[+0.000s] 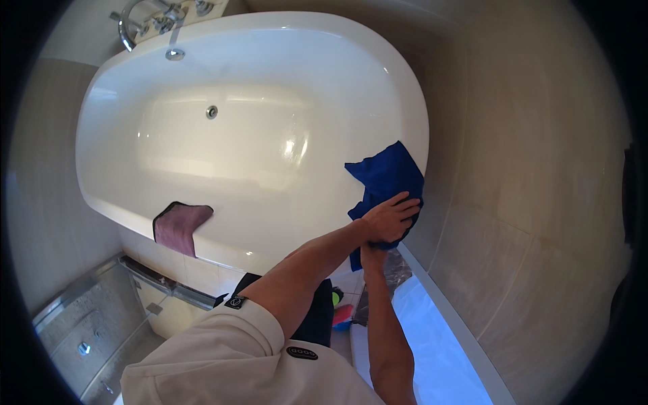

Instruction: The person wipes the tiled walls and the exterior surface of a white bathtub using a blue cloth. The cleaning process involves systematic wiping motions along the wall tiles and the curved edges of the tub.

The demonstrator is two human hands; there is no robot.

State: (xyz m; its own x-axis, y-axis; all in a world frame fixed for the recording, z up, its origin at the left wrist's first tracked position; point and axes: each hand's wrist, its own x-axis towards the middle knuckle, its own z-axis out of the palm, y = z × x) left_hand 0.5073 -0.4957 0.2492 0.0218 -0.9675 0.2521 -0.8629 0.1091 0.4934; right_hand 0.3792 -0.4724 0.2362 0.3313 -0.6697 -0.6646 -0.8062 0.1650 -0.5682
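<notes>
A blue cloth (pixel 392 172) is draped over the right end of a white bathtub (pixel 243 202), across its rim. My left hand (pixel 390 217) is on the cloth at the rim, its fingers bent over the fabric and slightly apart. Just below it, against the cloth's lower edge, is my right hand (pixel 373 257); its fingers are hidden by the cloth and my left hand. A mauve cloth with a dark border (pixel 179 228) hangs over the near rim, further left. A metal drain (pixel 212 112) shows in the tub's floor.
A chrome faucet (pixel 126 30) and handles stand at the tub's far left. A tiled wall (pixel 496 167) rises along the right. At lower left is a glass-sided enclosure with a metal frame (pixel 76 293). Brightly coloured items (pixel 342 314) lie on the floor beside me.
</notes>
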